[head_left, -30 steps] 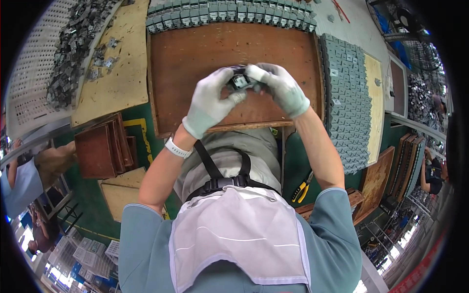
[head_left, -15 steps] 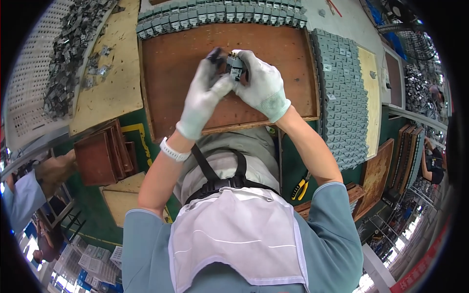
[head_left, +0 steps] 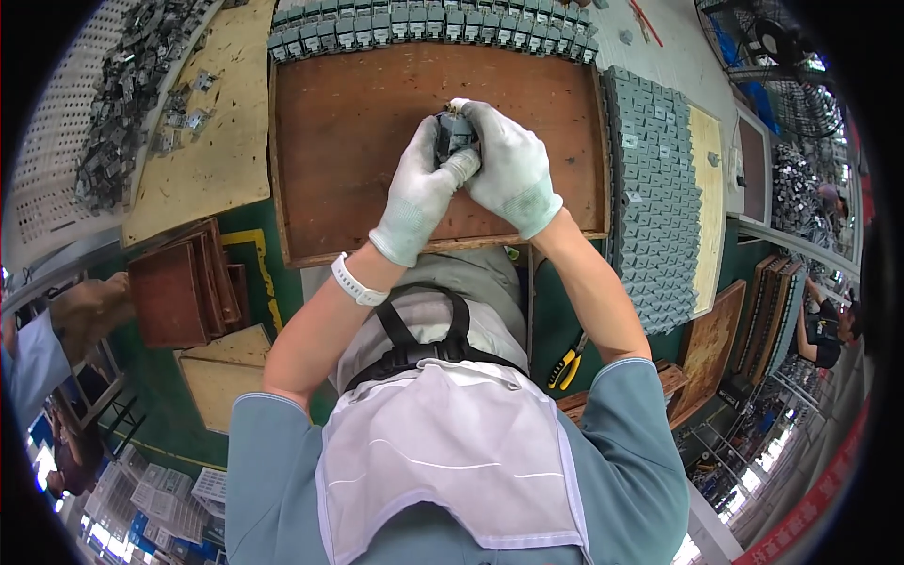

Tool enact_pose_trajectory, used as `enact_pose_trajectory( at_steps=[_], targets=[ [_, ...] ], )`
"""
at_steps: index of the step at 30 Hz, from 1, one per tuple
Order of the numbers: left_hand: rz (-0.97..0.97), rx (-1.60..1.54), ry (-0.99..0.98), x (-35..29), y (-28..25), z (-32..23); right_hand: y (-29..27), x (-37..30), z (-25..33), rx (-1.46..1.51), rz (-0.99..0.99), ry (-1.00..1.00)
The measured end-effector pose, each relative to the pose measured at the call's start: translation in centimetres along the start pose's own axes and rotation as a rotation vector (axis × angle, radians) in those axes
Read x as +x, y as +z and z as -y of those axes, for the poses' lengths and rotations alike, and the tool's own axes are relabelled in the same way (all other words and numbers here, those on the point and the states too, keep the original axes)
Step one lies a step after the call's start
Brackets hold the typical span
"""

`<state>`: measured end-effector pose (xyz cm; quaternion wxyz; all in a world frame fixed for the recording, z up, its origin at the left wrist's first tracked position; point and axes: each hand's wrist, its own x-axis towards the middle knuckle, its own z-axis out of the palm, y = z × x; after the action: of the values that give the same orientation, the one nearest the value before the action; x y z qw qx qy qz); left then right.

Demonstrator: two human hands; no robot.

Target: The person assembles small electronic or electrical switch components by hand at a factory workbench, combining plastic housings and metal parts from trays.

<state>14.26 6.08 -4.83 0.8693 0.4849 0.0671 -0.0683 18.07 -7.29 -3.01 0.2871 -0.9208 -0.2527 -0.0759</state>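
Both of my hands wear white gloves and meet over a wooden tray [head_left: 367,179]. Between them is a small blue-grey electrical module [head_left: 456,135] with some metal at its top end. My left hand [head_left: 420,188] grips it from the left, the thumb lying across its lower front. My right hand [head_left: 513,169] closes round its right side, fingertips at the top. The fingers hide much of the module, and I cannot make out a separate dark part there. Along the tray's far edge stand rows of similar grey modules [head_left: 424,33].
A board [head_left: 706,188] at the right carries many grey housings [head_left: 650,179]. Small metal parts lie on the left board [head_left: 221,122], beside a perforated white bin [head_left: 42,151] of dark parts. Yellow-handled pliers [head_left: 565,367] sit low right. A co-worker's arm [head_left: 85,306] shows at the left.
My left hand has moved right and closed against the module; half a second ago its blurred fingers held a dark piece beside it. My right hand has stayed nearly in place.
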Motion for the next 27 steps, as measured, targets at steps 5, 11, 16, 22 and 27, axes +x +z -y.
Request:
enact_pose_trajectory(
  at_steps=[5, 11, 16, 22, 27],
  targets=[
    [0.101, 0.062, -0.087, -0.5, -2.9, -1.0, 0.3, 0.8, -5.8, -0.037, -0.521, 0.047],
    [-0.017, 0.195, -0.007, -1.3, -5.1, -0.8, 0.9, -0.9, -6.5, 0.335, -0.174, 0.098],
    [-0.003, 0.248, -0.035, -1.5, -6.4, -1.5, -1.9, -0.9, -2.7, 1.168, 0.016, 0.327],
    [-0.019, 0.221, -0.042, -2.1, -6.3, -1.4, -2.7, -0.6, -3.2, 0.793, 0.007, 0.247],
    [-0.006, 0.308, 0.044, -1.6, -7.1, -1.4, 0.8, -1.5, -7.9, -0.360, -0.282, -0.091]
  ],
)
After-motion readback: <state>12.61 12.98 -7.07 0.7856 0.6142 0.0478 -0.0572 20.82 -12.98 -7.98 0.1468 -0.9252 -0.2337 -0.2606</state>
